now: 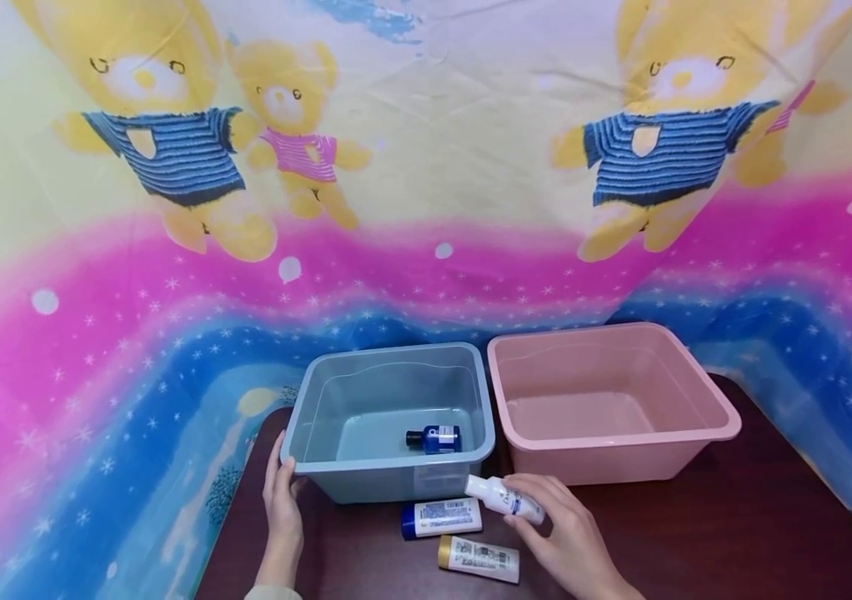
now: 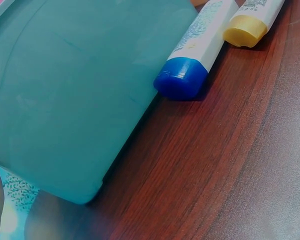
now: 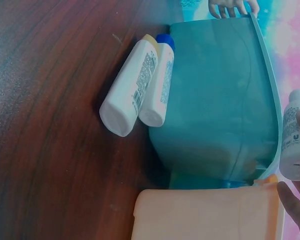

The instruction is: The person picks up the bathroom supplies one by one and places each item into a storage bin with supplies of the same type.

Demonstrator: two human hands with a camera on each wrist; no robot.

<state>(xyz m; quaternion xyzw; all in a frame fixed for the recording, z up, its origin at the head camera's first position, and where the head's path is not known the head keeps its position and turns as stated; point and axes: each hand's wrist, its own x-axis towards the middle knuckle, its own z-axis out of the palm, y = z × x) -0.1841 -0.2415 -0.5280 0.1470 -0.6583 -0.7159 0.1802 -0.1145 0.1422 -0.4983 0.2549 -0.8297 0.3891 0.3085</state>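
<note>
We see the left hand [image 1: 283,496], fingers loosely extended, touching a blue-grey plastic basin [image 1: 388,402]. Behind its front wall [image 1: 366,485] lies a dark-blue, black-capped bottle [image 1: 437,438]; outside lie a blue-capped white bottle [image 1: 444,517] and a gold-capped white bottle [image 1: 480,559] (labels up). A small white plastic bottle [image 1: 501,497] is pinched between thumb and fingers of the right hand [image 1: 568,533]; rightmost stands a pink plastic basin [image 1: 591,462].

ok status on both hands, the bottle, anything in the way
Right grip holding white-capped bottle near front rim of teal bin. Left grip against bin's left side. Blue bottle inside. Nothing seen covering the opening.
</note>
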